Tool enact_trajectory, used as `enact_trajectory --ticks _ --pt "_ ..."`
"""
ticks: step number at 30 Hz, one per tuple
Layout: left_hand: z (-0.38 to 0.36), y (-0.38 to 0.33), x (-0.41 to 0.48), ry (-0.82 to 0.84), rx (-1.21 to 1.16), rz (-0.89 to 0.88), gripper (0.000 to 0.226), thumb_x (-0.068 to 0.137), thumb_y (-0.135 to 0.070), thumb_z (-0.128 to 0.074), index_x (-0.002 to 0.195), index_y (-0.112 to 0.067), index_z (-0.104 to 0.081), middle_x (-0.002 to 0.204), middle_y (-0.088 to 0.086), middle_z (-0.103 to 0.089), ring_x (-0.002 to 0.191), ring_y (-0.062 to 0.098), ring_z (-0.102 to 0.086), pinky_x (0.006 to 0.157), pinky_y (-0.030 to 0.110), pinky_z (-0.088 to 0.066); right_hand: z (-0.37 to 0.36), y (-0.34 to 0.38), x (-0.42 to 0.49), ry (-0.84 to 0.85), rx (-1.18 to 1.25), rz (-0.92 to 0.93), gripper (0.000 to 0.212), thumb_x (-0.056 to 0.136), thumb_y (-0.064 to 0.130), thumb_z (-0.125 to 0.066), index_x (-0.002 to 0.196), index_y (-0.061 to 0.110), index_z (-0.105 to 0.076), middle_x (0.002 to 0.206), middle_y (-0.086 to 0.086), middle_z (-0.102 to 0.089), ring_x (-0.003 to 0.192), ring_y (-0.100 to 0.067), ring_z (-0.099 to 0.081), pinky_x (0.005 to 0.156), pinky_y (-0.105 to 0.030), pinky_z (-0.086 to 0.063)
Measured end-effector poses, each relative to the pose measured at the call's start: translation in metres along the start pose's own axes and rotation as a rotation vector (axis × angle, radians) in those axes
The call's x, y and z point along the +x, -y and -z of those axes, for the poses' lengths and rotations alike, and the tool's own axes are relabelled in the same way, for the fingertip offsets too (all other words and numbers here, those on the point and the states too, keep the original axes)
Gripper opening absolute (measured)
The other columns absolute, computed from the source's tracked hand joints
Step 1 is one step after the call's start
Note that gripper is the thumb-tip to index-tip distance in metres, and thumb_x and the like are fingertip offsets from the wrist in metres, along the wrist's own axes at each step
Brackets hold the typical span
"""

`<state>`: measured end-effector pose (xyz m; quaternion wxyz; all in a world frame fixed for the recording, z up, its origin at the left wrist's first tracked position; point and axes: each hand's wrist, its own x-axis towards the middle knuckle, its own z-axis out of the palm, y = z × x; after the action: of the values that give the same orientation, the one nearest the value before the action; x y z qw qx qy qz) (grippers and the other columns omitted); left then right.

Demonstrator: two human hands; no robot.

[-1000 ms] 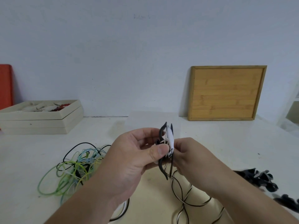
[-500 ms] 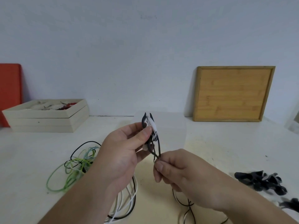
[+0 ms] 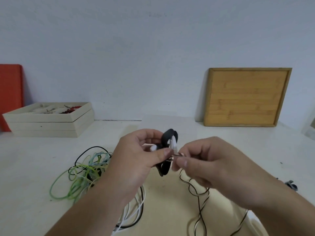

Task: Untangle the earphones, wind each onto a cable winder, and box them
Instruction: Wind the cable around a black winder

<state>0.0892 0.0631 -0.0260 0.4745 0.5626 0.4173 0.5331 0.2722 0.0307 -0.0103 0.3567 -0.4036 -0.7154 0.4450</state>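
A plain pale wall [image 3: 119,48] stands behind a white table [image 3: 34,159]. A wooden board [image 3: 247,97] leans on the wall. A red panel [image 3: 10,92] stands far left.

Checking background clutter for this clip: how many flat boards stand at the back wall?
2. An orange board stands at the far left, behind the beige box, and a bamboo board at the right. Others may lie outside the frame.

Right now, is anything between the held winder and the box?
Nothing visible does. The left hand holds the winder over the table; the green tangle lies nearer than the path to the box. The right hand pinches its loose cable.
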Motion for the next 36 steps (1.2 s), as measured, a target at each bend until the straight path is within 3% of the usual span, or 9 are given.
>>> enact_trajectory --ticks 6,13,18,21,25,27,29,31,36 --pt "-0.006 -0.005 -0.007 0.148 -0.018 0.027 0.033 0.075 0.01 -0.075 0.091 -0.018 -0.078 0.092 0.009 -0.077 0.084 0.026 -0.075 0.082 0.037 -0.059 0.014 0.001 -0.002 -0.349 -0.066 0.071 0.029 0.078 0.039 -0.065 0.073 0.011 -0.071 0.053 -0.003 -0.038 0.051 -0.019 -0.029 0.051 -0.031 -0.023" --pt "-0.012 -0.007 -0.011 0.327 -0.193 0.145 0.033 0.064 0.0 -0.081 0.096 -0.008 -0.077 0.094 0.015 -0.074 0.075 0.022 -0.068 0.063 0.033 -0.059 0.016 0.001 0.001 -0.607 -0.102 0.12 0.029 0.083 0.032 -0.074 0.063 0.013 -0.065 0.047 0.01 -0.04 0.045 -0.009 -0.029 0.043 -0.015 -0.026" --pt "-0.012 -0.005 -0.01 0.373 -0.299 0.172 0.034 0.067 -0.003 -0.075 0.102 -0.003 -0.075 0.095 0.014 -0.071 0.07 0.021 -0.066 0.059 0.031 -0.056 0.014 -0.004 0.003 -0.499 0.114 -0.007 0.036 0.078 0.043 -0.07 0.057 0.018 -0.057 0.053 -0.004 -0.035 0.054 -0.022 -0.023 0.054 -0.039 -0.016" --pt "-0.013 -0.006 -0.011 0.386 -0.312 0.158 0.03 0.067 -0.002 -0.073 0.097 -0.004 -0.076 0.088 0.012 -0.072 0.063 0.018 -0.066 0.056 0.029 -0.055 0.011 -0.01 0.008 -0.415 0.271 -0.045 0.042 0.077 0.041 -0.065 0.07 0.001 -0.057 0.053 0.002 -0.033 0.048 -0.015 -0.023 0.05 -0.031 -0.016" --pt "-0.012 -0.006 -0.011 0.424 -0.305 0.153 0.031 0.068 0.0 -0.072 0.099 -0.005 -0.076 0.087 0.014 -0.073 0.068 0.021 -0.069 0.058 0.03 -0.057 0.003 -0.02 0.013 -0.295 0.198 -0.137 0.042 0.081 0.028 -0.072 0.095 -0.01 -0.061 0.075 -0.024 -0.061 0.058 -0.04 -0.042 0.058 -0.04 -0.031" --pt "-0.012 -0.007 -0.012 0.412 -0.313 0.133 0.031 0.069 0.0 -0.071 0.099 -0.004 -0.075 0.089 0.015 -0.072 0.07 0.023 -0.069 0.059 0.032 -0.057 -0.001 -0.02 0.012 -0.206 0.176 -0.178 0.029 0.086 0.022 -0.062 0.099 -0.004 -0.067 0.084 -0.027 -0.065 0.062 -0.048 -0.052 0.066 -0.064 -0.053" --pt "-0.011 -0.007 -0.01 0.342 -0.339 0.108 0.028 0.069 0.0 -0.071 0.096 -0.003 -0.074 0.091 0.014 -0.072 0.072 0.026 -0.069 0.06 0.033 -0.057 -0.004 -0.021 0.012 -0.195 0.176 -0.222 0.026 0.097 0.022 -0.057 0.083 0.001 -0.065 0.067 -0.014 -0.049 0.046 -0.02 -0.036 0.043 -0.028 -0.031" --pt "-0.01 -0.005 -0.007 0.268 -0.343 0.104 0.028 0.071 0.003 -0.077 0.099 -0.002 -0.073 0.092 0.017 -0.072 0.076 0.03 -0.068 0.062 0.035 -0.058 -0.007 -0.02 0.012 -0.204 0.15 -0.261 0.035 0.102 0.027 -0.051 0.073 0.01 -0.062 0.057 -0.002 -0.038 0.047 -0.012 -0.025 0.045 -0.024 -0.018" --pt "-0.007 -0.005 -0.003 0.171 -0.352 0.126 0.034 0.073 -0.007 -0.065 0.105 0.003 -0.068 0.082 0.015 -0.068 0.073 0.028 -0.062 0.069 0.036 -0.057 -0.015 -0.025 0.012 -0.083 0.082 -0.277 0.042 0.106 0.032 -0.043 0.072 0.014 -0.061 0.054 0.005 -0.035 0.046 -0.011 -0.024 0.046 -0.023 -0.018"
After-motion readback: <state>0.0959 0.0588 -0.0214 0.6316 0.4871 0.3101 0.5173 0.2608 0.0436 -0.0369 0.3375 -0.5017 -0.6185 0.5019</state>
